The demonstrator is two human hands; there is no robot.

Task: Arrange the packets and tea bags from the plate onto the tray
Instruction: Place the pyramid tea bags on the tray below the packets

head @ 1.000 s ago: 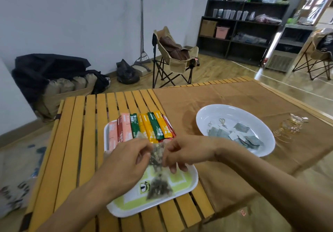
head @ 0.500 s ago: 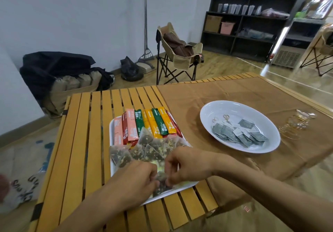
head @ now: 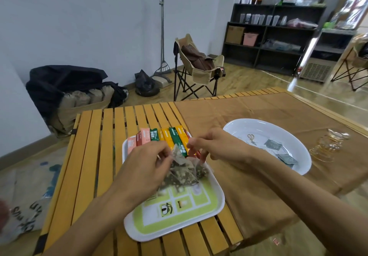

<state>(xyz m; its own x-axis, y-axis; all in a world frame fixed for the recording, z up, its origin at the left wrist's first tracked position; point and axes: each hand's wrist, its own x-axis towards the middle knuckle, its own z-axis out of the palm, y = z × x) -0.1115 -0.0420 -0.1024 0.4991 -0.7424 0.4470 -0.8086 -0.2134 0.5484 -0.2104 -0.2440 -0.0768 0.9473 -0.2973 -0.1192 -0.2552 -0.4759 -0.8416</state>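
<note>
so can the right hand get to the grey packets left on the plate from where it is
Probably yes. The grey packets lie uncovered in the white plate, just beside the right hand, with nothing between them. That hand seems to be pinching a tea bag, so it would need to let go first.

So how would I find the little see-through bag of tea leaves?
Look at the slatted wooden table, then the white and green tray on it. Just above the tray, the left hand pinches a clear tea bag full of dark leaves. Unlike the colourful stick packets lined up behind it, it is see-through and pyramid-shaped.
</note>
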